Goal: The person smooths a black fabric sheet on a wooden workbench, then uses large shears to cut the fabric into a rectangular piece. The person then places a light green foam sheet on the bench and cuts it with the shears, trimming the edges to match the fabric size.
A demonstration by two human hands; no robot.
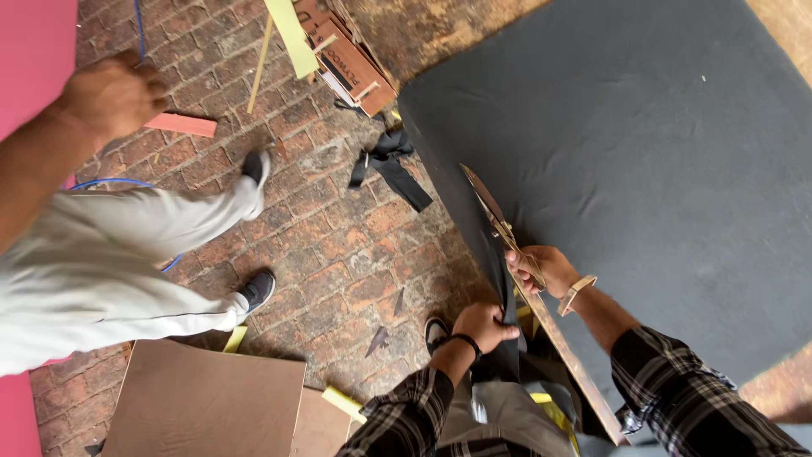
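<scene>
A large board covered in black fabric (643,144) fills the right side. My right hand (541,269) grips a pair of long scissors (489,207), whose blades point up and left along the fabric's left edge. My left hand (484,326), with a black wristband, pinches the fabric flap (499,279) hanging over that edge, just below the scissors. A bare wooden edge of the board (575,364) shows below my right wrist. Both my sleeves are plaid.
The floor is red brick (338,245). Black fabric scraps (389,165) lie near the board's corner. A co-worker in grey trousers (110,254) stands at left, one hand (114,93) by a pink panel (34,51). Cardboard sheets (203,398) lie lower left, wooden offcuts (347,59) at top.
</scene>
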